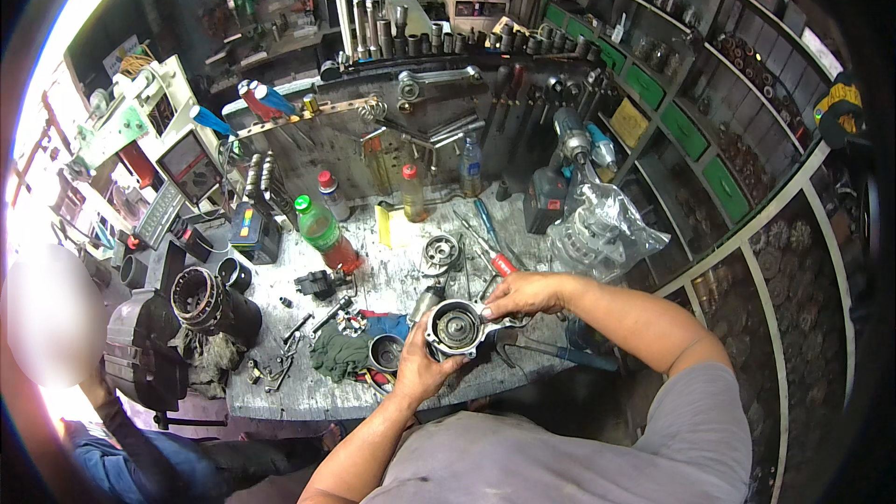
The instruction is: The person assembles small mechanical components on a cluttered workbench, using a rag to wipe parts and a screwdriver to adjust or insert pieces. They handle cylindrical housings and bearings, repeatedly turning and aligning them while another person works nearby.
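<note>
A round metal housing (457, 328) with an open top and rings inside is held above the near edge of the workbench. My left hand (425, 369) is closed around its left and lower side. At its right rim, the fingers of my right hand (525, 296) are closed in a pinch; whether a small part sits between them cannot be made out. A red-handled screwdriver (504, 264) lies just beyond my right hand. A round metal cover (440, 253) rests behind the housing, and a cup-shaped metal part (385, 352) is beside my left hand.
The workbench (271, 399) carries a green-capped bottle (320, 229), several smaller bottles, a cordless impact wrench (571, 145), a plastic-wrapped part (607, 233) and a dark green rag (341, 353). Sockets line the back ledge. At left a person (140, 453) is beside a dark casing (145, 350).
</note>
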A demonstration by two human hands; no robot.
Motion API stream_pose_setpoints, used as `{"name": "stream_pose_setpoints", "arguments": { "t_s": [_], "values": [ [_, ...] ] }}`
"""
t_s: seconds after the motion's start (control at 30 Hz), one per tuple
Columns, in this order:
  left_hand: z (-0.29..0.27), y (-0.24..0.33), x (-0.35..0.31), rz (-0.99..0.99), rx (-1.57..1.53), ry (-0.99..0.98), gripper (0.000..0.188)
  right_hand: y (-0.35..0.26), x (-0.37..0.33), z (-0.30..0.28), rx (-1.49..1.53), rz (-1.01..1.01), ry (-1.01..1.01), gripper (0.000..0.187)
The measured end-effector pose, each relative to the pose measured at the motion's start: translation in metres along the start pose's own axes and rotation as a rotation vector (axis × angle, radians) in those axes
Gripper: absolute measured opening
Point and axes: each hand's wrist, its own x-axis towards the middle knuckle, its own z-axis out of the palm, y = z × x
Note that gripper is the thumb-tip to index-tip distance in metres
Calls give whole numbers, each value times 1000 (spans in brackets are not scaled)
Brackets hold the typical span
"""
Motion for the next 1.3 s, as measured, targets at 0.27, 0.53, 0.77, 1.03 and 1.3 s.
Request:
{"name": "stream_pose_setpoints", "arguments": {
  "t_s": [0.27, 0.53, 0.77, 1.03, 1.3],
  "values": [
    [0, -1, -1, -70, -12, -13, 98, 2, -3, 9, -263, -130, 187, 67],
    [-12, -2, 1, -14, -62, -74, 107, 34, -14, 7, 374, -219, 75, 69],
    [-23, 63, 18, 348, 352, 67, 68, 61, -31, 26, 690, -218, 93, 50],
    [6, 105, 56, 204, 448, -83, 19, 65, -13, 45, 829, -230, 126, 28],
    [6, 105, 57, 145, 450, -110, 17, 57, -17, 43, 767, -227, 127, 32]
  ]
}}
